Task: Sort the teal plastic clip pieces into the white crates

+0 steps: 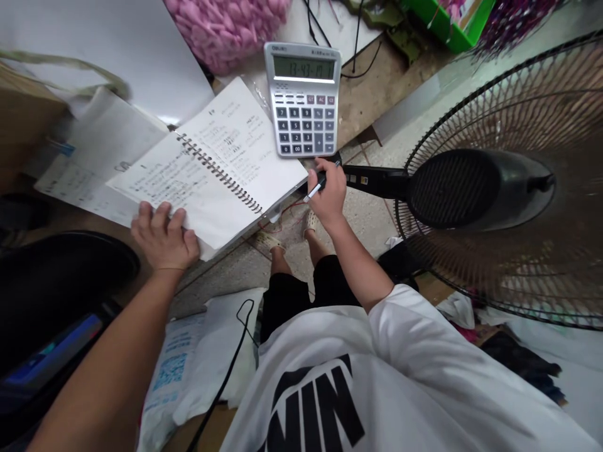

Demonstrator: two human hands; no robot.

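Observation:
A spiral notebook (pixel 188 207) lies open on the table, both pages carrying handwriting. My left hand (pixel 164 238) rests on the near left edge of its left page, fingers spread. Between the fingers of my right hand (pixel 331 191) is a pen (pixel 316 187), dark with a pale lower end. That hand is at the notebook's right corner, just below a silver calculator (pixel 306 100). The calculator overlaps the right page, and its display shows digits. Loose written sheets (pixel 89 182) stick out under the notebook on the left.
A large black fan (pixel 471 188) stands close on the right. Behind the calculator are a heap of pink pieces (pixel 226 28), dark cables and a green bin (pixel 459 37). White packages (pixel 221 351) lie on the floor, and a cardboard box (pixel 28 119) sits at left.

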